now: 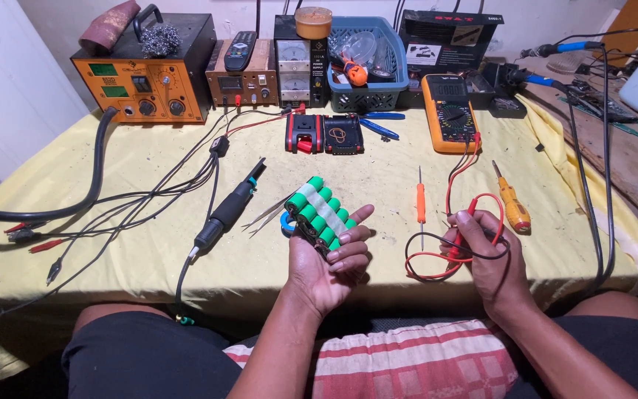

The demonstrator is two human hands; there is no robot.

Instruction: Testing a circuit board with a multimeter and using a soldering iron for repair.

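Observation:
My left hand holds a battery pack of several green-capped cells taped together, resting palm-up near the table's front edge. My right hand grips the red and black multimeter probes on the yellow cloth, among loops of their red and black leads. The leads run up to a yellow multimeter lying at the back. An orange screwdriver lies between my two hands.
A yellow-handled screwdriver lies right of my right hand. Tweezers and a black soldering handle lie to the left. A red-black battery case, an orange rework station, a power supply and a blue basket line the back.

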